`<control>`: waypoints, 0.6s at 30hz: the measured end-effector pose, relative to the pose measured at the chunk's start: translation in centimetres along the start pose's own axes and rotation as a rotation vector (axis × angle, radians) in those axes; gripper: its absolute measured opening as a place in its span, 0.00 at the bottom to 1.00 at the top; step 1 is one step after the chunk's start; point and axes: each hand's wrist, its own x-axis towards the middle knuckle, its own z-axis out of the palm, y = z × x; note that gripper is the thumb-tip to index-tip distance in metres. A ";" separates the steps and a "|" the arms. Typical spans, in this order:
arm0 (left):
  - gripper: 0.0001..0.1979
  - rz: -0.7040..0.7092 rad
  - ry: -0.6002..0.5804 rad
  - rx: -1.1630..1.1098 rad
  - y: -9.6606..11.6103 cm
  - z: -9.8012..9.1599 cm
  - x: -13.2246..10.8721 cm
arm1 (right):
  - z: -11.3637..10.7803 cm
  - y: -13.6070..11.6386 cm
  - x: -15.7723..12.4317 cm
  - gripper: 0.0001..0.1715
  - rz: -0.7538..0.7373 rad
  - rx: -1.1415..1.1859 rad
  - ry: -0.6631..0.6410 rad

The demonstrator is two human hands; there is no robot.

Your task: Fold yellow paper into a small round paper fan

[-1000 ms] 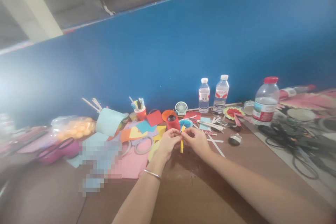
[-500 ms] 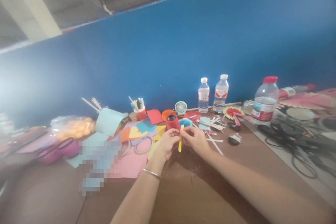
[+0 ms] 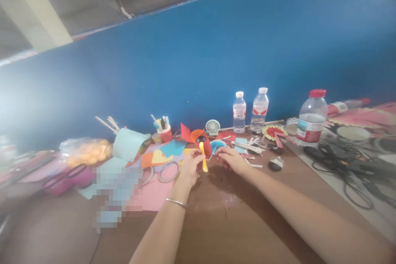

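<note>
Pinched in my left hand [image 3: 190, 166] is a narrow folded piece of yellow paper [image 3: 203, 157], wider at its lower end. It stands nearly upright, in front of a red cylinder [image 3: 208, 147] with a dark round top. My right hand [image 3: 231, 160] hovers a little to the right, its fingers loosely bent and apart, with nothing visible in them. Just beyond its fingertips lies a blue pleated paper fan [image 3: 218, 144]. An orange paper disc [image 3: 199, 134] is behind the cylinder.
Coloured paper sheets [image 3: 173, 147] and grey-handled scissors [image 3: 168, 172] lie to the left. A red cup of pens [image 3: 165, 134], a small white fan [image 3: 213, 127] and water bottles [image 3: 260, 110] stand along the blue partition [image 3: 185, 70]. White strips [image 3: 251, 147] and black cables [image 3: 334, 169] lie to the right.
My hands have moved apart. The left has carried the yellow paper left and slightly up, while the right has let go of it. A red sheet at the back now stands tilted up.
</note>
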 end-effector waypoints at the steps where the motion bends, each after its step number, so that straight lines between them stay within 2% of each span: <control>1: 0.12 0.013 0.005 -0.002 0.0 -0.1 0.1 | -0.3 0.0 0.0 0.09 -0.028 -0.072 -0.002; 4: 0.12 0.035 0.021 0.002 0.0 -0.2 0.3 | -1.1 -0.4 0.1 0.07 -0.110 -0.316 -0.019; 7: 0.12 0.034 0.016 0.018 0.0 -0.3 0.4 | -1.5 -0.7 0.1 0.07 -0.164 -0.448 -0.037; 15: 0.14 0.030 0.051 0.083 -0.2 -0.6 0.6 | -2.5 -0.3 0.5 0.11 -0.221 -0.451 0.063; 18: 0.14 0.089 0.092 0.183 -0.3 -0.7 0.7 | -2.6 -0.6 0.5 0.10 -0.275 -0.498 0.101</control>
